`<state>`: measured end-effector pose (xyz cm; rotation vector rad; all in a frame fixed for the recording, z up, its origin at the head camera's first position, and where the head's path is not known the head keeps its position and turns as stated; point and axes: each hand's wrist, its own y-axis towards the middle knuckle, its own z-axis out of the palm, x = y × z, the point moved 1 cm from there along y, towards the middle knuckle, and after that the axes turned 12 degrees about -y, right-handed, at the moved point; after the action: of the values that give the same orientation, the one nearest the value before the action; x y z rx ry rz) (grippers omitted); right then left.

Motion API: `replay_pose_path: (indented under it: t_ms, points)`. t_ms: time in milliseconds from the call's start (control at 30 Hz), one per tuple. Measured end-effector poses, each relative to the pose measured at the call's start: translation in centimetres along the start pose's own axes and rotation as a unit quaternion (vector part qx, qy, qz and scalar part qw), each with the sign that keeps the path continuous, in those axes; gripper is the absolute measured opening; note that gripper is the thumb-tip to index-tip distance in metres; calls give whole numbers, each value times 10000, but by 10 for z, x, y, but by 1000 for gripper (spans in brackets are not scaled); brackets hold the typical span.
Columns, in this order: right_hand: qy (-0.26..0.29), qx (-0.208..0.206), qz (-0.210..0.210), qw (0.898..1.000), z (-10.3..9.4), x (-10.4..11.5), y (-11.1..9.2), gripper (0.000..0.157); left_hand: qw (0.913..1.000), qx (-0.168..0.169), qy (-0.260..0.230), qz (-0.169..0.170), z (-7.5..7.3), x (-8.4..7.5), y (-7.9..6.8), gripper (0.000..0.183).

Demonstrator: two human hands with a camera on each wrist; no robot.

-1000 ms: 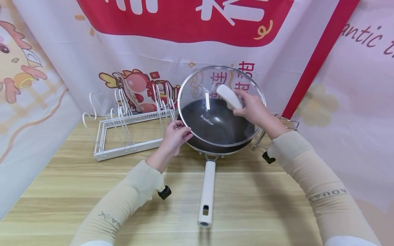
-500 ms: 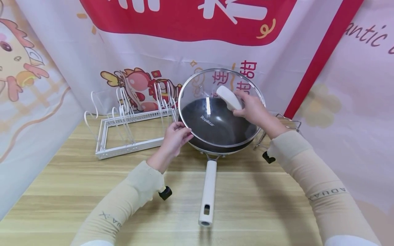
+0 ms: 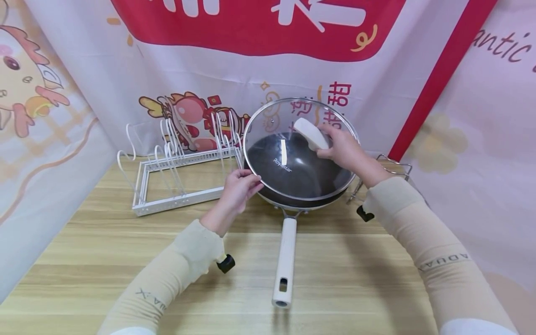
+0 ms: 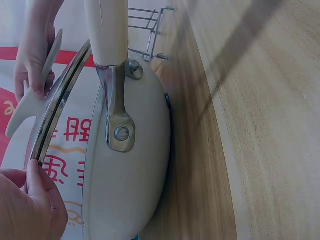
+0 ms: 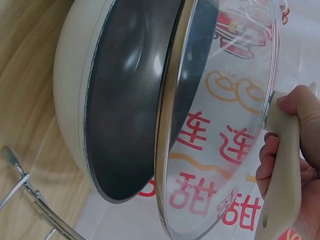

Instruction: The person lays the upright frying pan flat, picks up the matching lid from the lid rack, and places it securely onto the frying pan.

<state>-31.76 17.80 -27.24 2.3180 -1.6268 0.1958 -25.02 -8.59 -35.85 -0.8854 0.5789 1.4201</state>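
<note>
A glass pot lid (image 3: 289,174) with a metal rim is held over a wok (image 3: 301,203) that has a dark inside and a cream outside. My right hand (image 3: 341,146) grips the lid's white handle (image 3: 309,131); in the right wrist view the fingers curl around that handle (image 5: 284,165). At the lid's near left rim, my left hand (image 3: 239,188) pinches the edge between thumb and fingers, as the left wrist view shows with the hand (image 4: 37,205) at the rim. Both wrist views show a gap between lid and wok. The wok's long handle (image 3: 284,265) points toward me.
A white wire rack (image 3: 180,201) with upright loops stands left of the wok on the wooden table (image 3: 167,260). Behind the right forearm is a small metal wire rack (image 3: 395,165). A printed cloth (image 3: 209,65) hangs close behind the wok.
The lid's far edge has dropped slightly toward the wok. Both hands keep their hold on it, and the head view has shifted a little.
</note>
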Motion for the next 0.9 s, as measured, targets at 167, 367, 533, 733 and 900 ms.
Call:
replay_pose_path:
  t_ms: [167, 367, 533, 733, 900]
  points:
    - [38, 33, 31, 10000, 2, -2, 1, 71, 10000, -40, -44, -38, 0, 1, 0, 20]
    - [-115, 9, 26, 9999, 3, -2, 2, 70, 9999, -35, -136, -36, 0, 2, -2, 19]
    - [-149, 17, -2, 9999, 2, -1, 3, 69, 9998, -35, -198, -43, 0, 2, -3, 19]
    - [-130, 115, 32, 9998, 2, 0, 4, 71, 9996, -49, -258, -45, 0, 2, -4, 19]
    - [-119, 236, 55, 9996, 2, 0, 4, 73, 9995, -66, -283, -95, 0, 2, -5, 18]
